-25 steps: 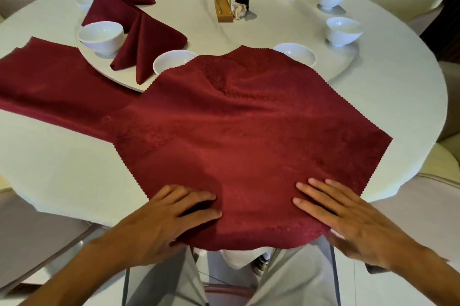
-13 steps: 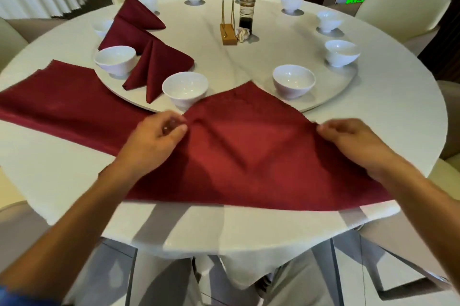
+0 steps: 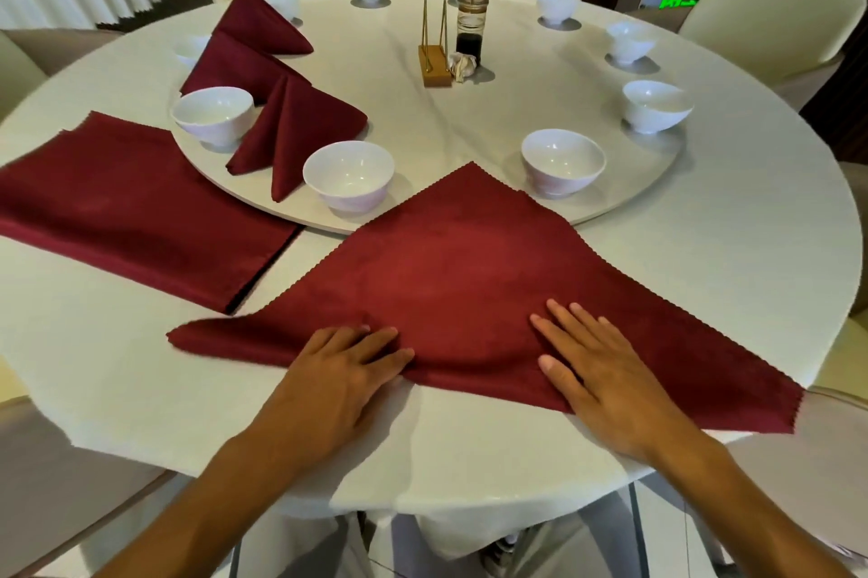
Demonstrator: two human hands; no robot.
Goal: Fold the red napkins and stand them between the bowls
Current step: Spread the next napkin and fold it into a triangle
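From the head view, I have both hands flat on the red napkin (image 3: 465,291), which lies folded into a triangle on the near part of the table (image 3: 751,248). Its long folded edge runs under my palms and its point reaches away from my fingertips, up onto the rim of the turntable (image 3: 469,117) between two white bowls (image 3: 348,175).

My left hand (image 3: 338,370) rests with straight fingers on the fold, holding nothing. My right hand (image 3: 606,370) also lies spread, fingers straight, pressing the cloth down. Neither hand pinches anything.

I judge the cloth to be light, soft and limp, with a slightly grippy weave. It should crease under pressure but will not hold a shape unless I smooth it firmly. The zigzag-cut edges look thin, so the two far corners, beyond my left fingertips and out past my right wrist, seem the best places to pinch for the next fold.

Left of my left fingers lies a stack of napkins (image 3: 141,206), still flat. Beyond it, three folded napkins (image 3: 300,126) already stand among the bowls. Past the napkin's tip, at the table's centre, stand a sauce bottle (image 3: 471,27) and a wooden holder (image 3: 434,70).
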